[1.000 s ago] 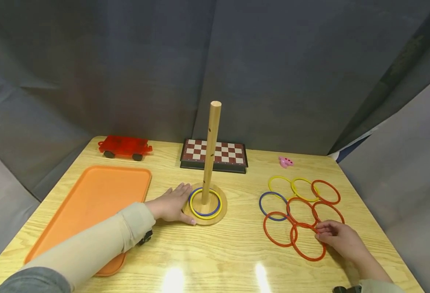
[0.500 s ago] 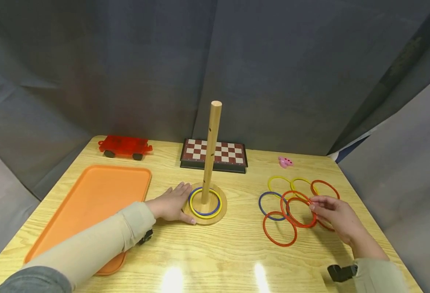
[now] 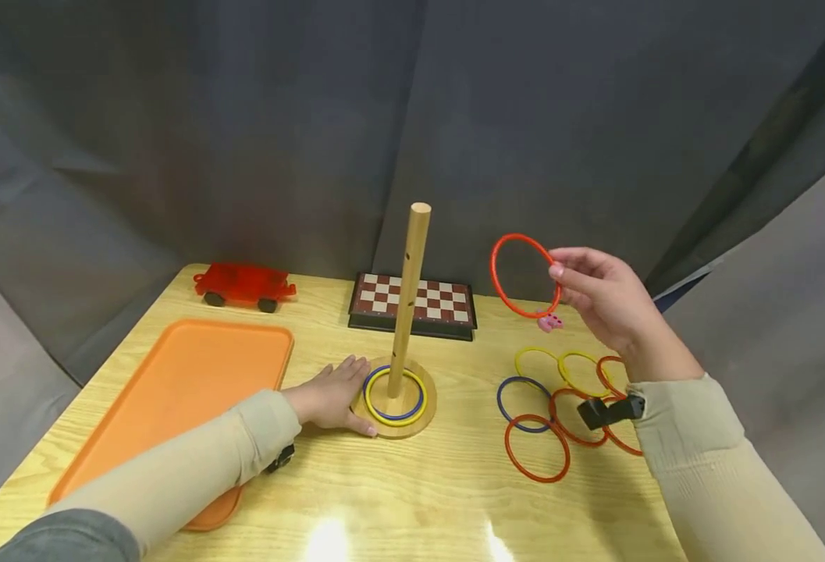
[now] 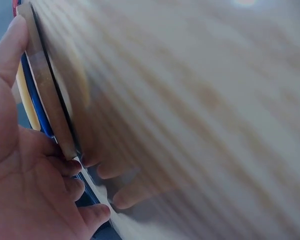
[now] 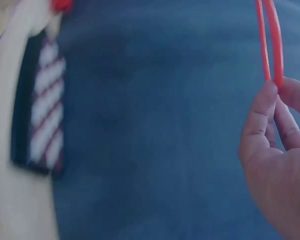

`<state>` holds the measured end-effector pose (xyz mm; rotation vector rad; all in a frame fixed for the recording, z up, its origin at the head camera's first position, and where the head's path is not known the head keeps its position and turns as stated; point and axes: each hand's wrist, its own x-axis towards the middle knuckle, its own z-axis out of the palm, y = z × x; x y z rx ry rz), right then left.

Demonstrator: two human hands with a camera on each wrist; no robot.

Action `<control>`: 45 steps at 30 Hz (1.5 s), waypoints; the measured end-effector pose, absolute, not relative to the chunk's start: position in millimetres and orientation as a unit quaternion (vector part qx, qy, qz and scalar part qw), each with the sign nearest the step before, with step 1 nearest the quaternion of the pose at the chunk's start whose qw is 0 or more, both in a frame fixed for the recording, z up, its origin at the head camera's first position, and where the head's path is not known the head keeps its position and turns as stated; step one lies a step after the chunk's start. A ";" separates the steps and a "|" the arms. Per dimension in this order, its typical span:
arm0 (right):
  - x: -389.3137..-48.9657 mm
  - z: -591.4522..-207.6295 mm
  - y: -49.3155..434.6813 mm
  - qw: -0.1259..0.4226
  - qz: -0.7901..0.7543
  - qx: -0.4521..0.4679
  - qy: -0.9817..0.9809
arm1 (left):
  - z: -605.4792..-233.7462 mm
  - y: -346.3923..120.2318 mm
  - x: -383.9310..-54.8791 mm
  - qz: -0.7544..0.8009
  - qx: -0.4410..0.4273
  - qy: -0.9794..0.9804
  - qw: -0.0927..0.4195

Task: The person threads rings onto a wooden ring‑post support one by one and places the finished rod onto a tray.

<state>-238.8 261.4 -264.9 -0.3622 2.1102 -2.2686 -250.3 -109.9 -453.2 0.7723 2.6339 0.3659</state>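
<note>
In the head view, my right hand [image 3: 598, 297] pinches a red ring [image 3: 517, 236] between thumb and fingers, tilted nearly upright above the table. The right wrist view has this ring [image 5: 277, 45] edge-on. My left hand [image 3: 335, 396] rests with fingers spread on the left edge of a round wooden base [image 3: 430, 394]. From that base rises a wooden peg [image 3: 407, 312]. Around its foot lie a yellow ring [image 3: 424, 390] and a blue ring beneath it. Several red, blue and yellow rings, among them a front red ring [image 3: 507, 447], lie on the table below my right hand.
An orange tray [image 3: 208, 359] lies at the left, partly under my left forearm. Behind it stands a red toy cart [image 3: 243, 285]. A chessboard box [image 3: 447, 300] sits behind the peg, and a small pink toy [image 3: 549, 321] at the back right. Grey curtains surround the table.
My right hand has lifted a red ring from the pile on the right, raising it up and away toward the back left. My left hand has stayed on the base.
</note>
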 end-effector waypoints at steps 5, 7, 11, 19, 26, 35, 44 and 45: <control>-241.8 -230.4 213.9 0.022 -0.775 -0.155 0.612 | -459.8 -110.7 -251.2 0.130 0.277 0.934 0.186; -242.7 -222.2 195.8 0.024 -0.773 -0.165 0.612 | -462.2 -111.0 -252.0 0.128 0.278 0.934 0.183; -249.3 -213.6 167.5 0.018 -0.752 -0.180 0.634 | -465.0 -111.2 -254.0 0.124 0.279 0.936 0.178; -277.8 -234.1 136.7 0.034 -0.694 -0.127 0.708 | -460.4 -109.1 -252.9 0.135 0.271 0.935 0.182; -285.1 -302.9 135.7 0.092 -0.621 -0.095 0.773 | -450.9 -103.1 -248.5 0.134 0.274 0.934 0.185; -281.2 -385.1 146.4 0.136 -0.567 -0.070 0.809 | -448.8 -100.7 -249.8 0.132 0.272 0.934 0.189; -273.6 -434.4 145.1 0.153 -0.542 -0.037 0.826 | -448.7 -100.5 -249.6 0.140 0.263 0.934 0.198; -274.2 -437.6 144.8 0.153 -0.543 -0.038 0.825 | -448.9 -100.5 -249.8 0.140 0.263 0.934 0.198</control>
